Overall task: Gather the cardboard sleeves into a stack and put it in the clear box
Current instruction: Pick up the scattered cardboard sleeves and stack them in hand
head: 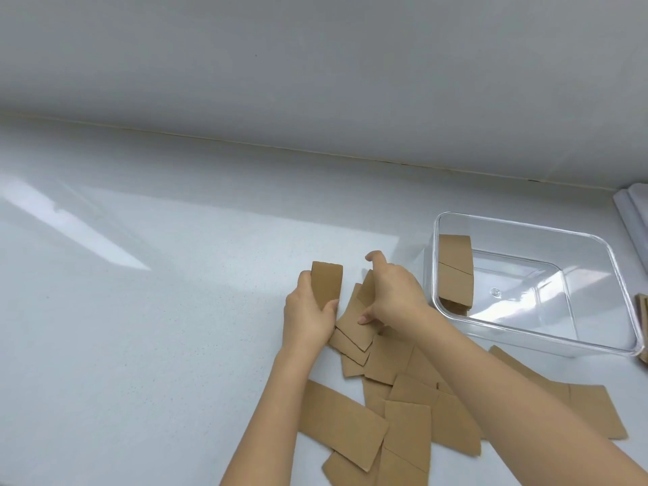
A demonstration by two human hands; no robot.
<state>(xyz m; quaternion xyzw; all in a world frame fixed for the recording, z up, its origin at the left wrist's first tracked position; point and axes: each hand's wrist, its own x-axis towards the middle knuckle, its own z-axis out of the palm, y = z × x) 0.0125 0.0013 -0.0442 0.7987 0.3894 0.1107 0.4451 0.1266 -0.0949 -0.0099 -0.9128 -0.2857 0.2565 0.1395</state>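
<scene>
Table (140,310): white and shiny, with a grey wall behind it.
Left hand (308,317): near the middle of the view. It holds a small stack (326,286) of brown sleeves standing on edge, thumb on the front, fingers behind.
Right hand (392,296): just beside the left hand, at its 3 o'clock. Its fingers curl down and the thumb presses on a sleeve in the pile. Another sleeve (368,287) tilts up against the fingers. I cannot tell if the hand grips it.
Pile (392,408): many flat brown sleeves, loose and overlapping, spread on the table from under the hands toward 5 o'clock.
Box (596,331): clear, open on top, at 3 o'clock from the hands and near them.
Sleeves in box (454,271): some already stand against the box's left wall.
Far right edge: a white thing (634,212) at 1 o'clock from the box, and a bit of something brown (643,313) at its 3 o'clock. Both are cut off.
</scene>
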